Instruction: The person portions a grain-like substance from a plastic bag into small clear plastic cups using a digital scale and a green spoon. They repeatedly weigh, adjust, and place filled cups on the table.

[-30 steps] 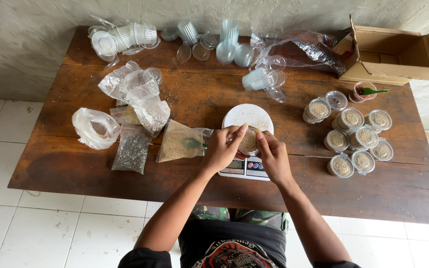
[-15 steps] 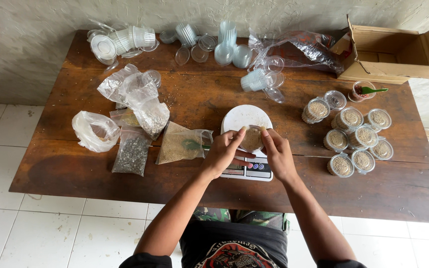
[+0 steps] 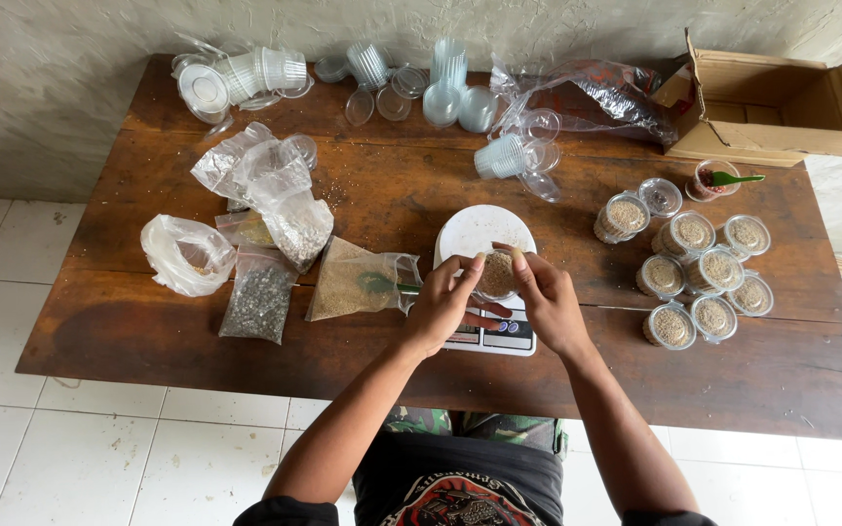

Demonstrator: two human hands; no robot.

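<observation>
Your two hands hide most of the cup (image 3: pixel 497 276): only its grainy brown filling and a sliver of clear rim show between your fingers, and you cannot tell whether a lid is on it. The scale (image 3: pixel 484 234) is partly covered too; your left hand (image 3: pixel 443 304) lies over its front left corner and your right hand (image 3: pixel 548 302) over its right edge, so only the white round platform and a strip of the display end show. The bag (image 3: pixel 353 282) to the left of your grip holds something green near its mouth, too small to make out.

Compared with half a second ago, both hands have drawn slightly nearer to you and the cup now sits higher in your fingers, more of its filling showing.

Both hands are closed on the cup, left fingertips on its left side and right fingertips on its right, thumbs at the near edge. The cup sits squarely inside the grip, above the near rim of the platform; whether it touches the scale you cannot tell.

Right of your grip, well apart, a cluster of filled cups (image 3: pixel 699 278) stands on the table (image 3: pixel 762 390). Beyond your grip, stacks of empty cups (image 3: pixel 445 88) lie along the far edge.
</observation>
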